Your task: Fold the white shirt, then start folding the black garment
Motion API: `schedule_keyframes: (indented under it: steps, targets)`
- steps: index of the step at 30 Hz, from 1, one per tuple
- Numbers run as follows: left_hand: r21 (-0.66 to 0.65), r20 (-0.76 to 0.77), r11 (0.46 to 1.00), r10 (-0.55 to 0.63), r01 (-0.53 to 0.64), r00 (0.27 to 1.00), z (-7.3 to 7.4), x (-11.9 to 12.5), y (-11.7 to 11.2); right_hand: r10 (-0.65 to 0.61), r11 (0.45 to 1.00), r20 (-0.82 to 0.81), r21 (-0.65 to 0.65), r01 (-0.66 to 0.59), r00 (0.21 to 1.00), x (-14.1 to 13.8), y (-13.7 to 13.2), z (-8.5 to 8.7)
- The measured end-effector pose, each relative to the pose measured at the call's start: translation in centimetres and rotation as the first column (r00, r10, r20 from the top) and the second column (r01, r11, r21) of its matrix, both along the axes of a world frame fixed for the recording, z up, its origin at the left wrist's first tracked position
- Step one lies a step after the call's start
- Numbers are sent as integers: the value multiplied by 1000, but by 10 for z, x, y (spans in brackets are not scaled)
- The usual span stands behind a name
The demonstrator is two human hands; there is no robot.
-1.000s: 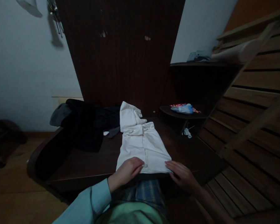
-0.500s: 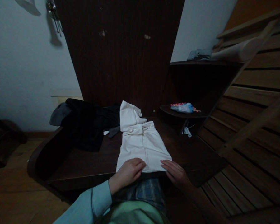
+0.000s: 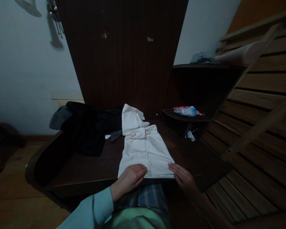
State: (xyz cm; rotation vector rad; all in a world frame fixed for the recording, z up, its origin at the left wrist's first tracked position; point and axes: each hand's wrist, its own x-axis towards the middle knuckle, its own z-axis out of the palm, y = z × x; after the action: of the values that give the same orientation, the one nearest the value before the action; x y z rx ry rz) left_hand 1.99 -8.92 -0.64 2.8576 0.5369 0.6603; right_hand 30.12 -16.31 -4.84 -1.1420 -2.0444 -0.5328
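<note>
A white garment [image 3: 145, 149], folded into a long panel, lies on the dark wooden table [image 3: 90, 168] with a bunched part at its far end. My left hand [image 3: 130, 177] rests on the near left corner of the garment, fingers curled and pressed together on the cloth. My right hand [image 3: 183, 178] lies at the near right corner, fingers stretched flat along the hem. Both hands touch the near edge at the table's front rim.
A heap of dark clothes [image 3: 85, 127] lies on the table's far left. A small corner shelf [image 3: 186, 117] holds a blue and coloured bundle [image 3: 187, 110]. A dark wardrobe [image 3: 124, 54] stands behind. Wooden slats [image 3: 257, 127] slope down on the right.
My right hand has slid a little outward to the right corner of the hem. My left hand has stayed on the left corner. The garment has barely shifted.
</note>
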Motion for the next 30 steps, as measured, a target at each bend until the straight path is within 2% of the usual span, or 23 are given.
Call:
schedule_keyframes:
  steps: [7,14,18,22,26,30]
  targets:
    - [42,5,999,-10,10,1000,-5,-2,2,14,998,-8,-59,-15,1000,5,-1,1]
    - [70,-47,997,-34,37,998,-1,-3,0,3,998,3,-68,-3,1000,1,-6,1]
    - [84,-67,995,-46,52,997,0,-3,-2,7,991,19,-136,-4,1000,-18,-10,13]
    - [87,-66,994,-54,60,996,3,-1,-3,100,977,61,-192,-87,993,-50,-1,22]
    - [74,-43,996,-51,54,998,5,1,-2,157,970,79,-201,-139,984,-70,14,17]
    - [91,-12,993,-68,69,998,2,0,-1,149,975,76,-180,-134,986,-72,21,11]
